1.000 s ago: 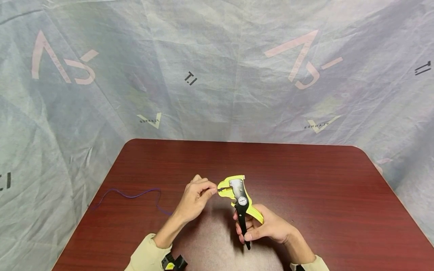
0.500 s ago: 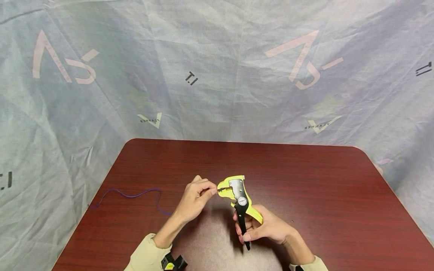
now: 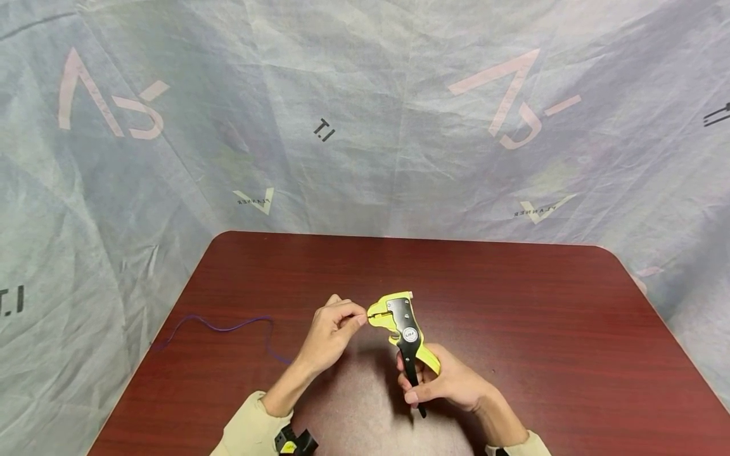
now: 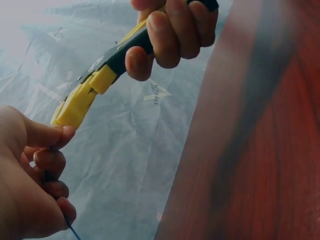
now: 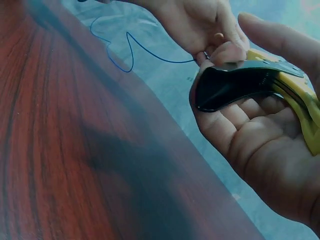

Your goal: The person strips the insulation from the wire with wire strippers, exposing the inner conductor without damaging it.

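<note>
My right hand point(image 3: 456, 383) grips the handles of a yellow and black wire stripper point(image 3: 409, 334), its head pointing up and left above the table. With thumb and forefinger, my left hand point(image 3: 327, 339) pinches a thin blue-purple wire point(image 3: 225, 330) right at the mouth of the stripper. The wire's end is hidden by the fingertips and the tool's nose. In the left wrist view, the wire point(image 4: 73, 232) runs down out of the palm, and the thumb touches the yellow nose. The right wrist view shows the black handle point(image 5: 235, 90) lying across the curled fingers.
The loose wire trails in curves to the left across the dark red wooden table point(image 3: 513, 304). A printed grey cloth point(image 3: 365, 126) hangs behind the table's far edge. A black wrist device point(image 3: 295, 440) sits at the left sleeve.
The right hand has squeezed the stripper's handles slightly closer together, and the slot in its head has narrowed. The left hand keeps its pinch at the nose. The head view has shifted a little.
</note>
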Tool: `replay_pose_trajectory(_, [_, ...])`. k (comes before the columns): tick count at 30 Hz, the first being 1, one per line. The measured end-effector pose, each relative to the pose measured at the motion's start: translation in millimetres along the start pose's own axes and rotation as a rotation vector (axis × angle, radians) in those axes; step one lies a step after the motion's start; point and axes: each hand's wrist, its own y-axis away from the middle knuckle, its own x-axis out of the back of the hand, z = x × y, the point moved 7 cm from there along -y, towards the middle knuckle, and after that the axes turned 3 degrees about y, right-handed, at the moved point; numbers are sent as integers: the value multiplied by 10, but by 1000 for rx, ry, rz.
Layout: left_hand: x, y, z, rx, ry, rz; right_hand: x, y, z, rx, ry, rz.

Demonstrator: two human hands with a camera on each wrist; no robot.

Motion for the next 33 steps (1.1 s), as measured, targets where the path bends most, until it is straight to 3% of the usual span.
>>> replay_pose_trajectory(7, [0, 9, 7, -2, 23, 44, -70, -27, 54, 8, -91, -33])
replay_pose_trajectory(24, [5, 0, -81, 12, 0, 77, -132, -170, 267, 89, -26, 138])
replay_pose_trajectory(33, [5, -3, -54, 7, 24, 95, -125, -163, 253, 0, 53, 279])
